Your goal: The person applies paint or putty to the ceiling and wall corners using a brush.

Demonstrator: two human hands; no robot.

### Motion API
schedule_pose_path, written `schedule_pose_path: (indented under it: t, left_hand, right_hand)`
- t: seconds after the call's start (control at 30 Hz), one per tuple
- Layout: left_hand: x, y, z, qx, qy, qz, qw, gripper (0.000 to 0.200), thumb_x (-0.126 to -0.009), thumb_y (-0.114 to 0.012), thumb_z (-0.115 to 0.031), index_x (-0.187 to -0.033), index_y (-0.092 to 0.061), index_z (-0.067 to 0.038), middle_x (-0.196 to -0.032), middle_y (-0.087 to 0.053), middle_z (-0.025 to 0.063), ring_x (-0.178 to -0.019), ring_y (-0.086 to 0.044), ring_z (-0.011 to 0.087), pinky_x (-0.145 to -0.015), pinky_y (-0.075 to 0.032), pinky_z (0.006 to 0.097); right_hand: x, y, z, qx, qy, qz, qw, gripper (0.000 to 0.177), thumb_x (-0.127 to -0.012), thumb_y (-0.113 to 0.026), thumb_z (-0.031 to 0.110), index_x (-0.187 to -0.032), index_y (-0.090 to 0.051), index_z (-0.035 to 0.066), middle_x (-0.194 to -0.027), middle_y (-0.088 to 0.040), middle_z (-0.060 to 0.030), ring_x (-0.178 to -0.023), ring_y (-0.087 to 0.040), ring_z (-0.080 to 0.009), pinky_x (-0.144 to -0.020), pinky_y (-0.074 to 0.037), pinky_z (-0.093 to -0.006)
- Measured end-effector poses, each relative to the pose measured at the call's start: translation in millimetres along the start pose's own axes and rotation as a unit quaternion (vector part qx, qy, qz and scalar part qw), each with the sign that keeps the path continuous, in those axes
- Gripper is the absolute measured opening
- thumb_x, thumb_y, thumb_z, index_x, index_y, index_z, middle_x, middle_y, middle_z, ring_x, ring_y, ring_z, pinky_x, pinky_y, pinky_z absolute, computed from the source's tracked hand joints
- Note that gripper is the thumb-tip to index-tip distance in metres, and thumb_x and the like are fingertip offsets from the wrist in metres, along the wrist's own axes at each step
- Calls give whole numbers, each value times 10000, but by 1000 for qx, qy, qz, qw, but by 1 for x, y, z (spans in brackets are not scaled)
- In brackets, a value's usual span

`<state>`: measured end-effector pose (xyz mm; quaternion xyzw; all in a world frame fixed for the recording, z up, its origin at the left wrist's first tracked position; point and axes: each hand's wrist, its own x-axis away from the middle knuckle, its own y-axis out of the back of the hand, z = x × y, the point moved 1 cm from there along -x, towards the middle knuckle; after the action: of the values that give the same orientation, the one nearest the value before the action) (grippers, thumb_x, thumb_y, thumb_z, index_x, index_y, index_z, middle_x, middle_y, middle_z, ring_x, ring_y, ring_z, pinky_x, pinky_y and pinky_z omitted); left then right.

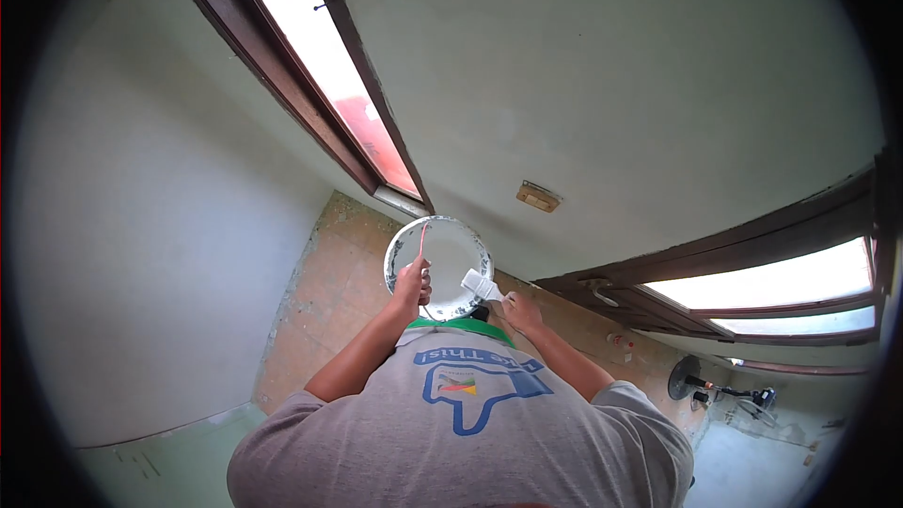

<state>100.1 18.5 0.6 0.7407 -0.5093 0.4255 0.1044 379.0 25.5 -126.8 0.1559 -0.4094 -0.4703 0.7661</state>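
A round white paint bucket (pixel 389 263) with a smeared rim is held in front of my body, pale paint inside it. My left hand (pixel 411 284) is closed around the bucket's thin handle, which crosses over the opening. In my right hand (pixel 521 311) is a paintbrush (pixel 481 283), gripped near its end. Its wide bristles are coated white and overlap the bucket's right rim in this view.
A pale wall (pixel 602 85) fills the area ahead, with a wall switch (pixel 539 196) on it. A dark-framed window (pixel 329 66) stands left, a dark wooden door (pixel 611 293) right. Orange floor tiles (pixel 306 320) lie below; a fan-like object (pixel 689 378) is at right.
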Motion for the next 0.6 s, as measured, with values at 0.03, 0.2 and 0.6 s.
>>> schedule_pose_path:
  t: [0.03,0.2,0.6]
  left_hand:
    - [1,-2,0,-4,-2,-2,1000,276,-861,-590,-316,-710,-392,-196,-548,-290,-82,-393,-222,48,-389,-136,249]
    - [-3,-2,-1,-11,1,-11,1000,275,-860,-587,-318,-709,-392,-196,-545,-284,-83,-392,-218,49,-387,-136,251]
    - [-3,3,0,-8,8,-38,999,232,-904,-568,-306,-748,-448,-184,-540,-281,-97,-384,-222,46,-378,-150,259]
  right_hand:
    - [-1,2,1,6,-8,-3,1000,344,-930,-537,410,-1055,-674,120,-1003,-695,-182,-946,-664,-386,-815,-518,-471]
    - [-13,-1,4,-7,19,-9,1000,352,-930,-539,416,-1056,-676,117,-1002,-698,-182,-948,-667,-384,-815,-520,-469]
    - [-29,-13,2,32,41,-30,998,317,-927,-534,385,-986,-682,110,-930,-690,-184,-890,-661,-398,-766,-523,-481]
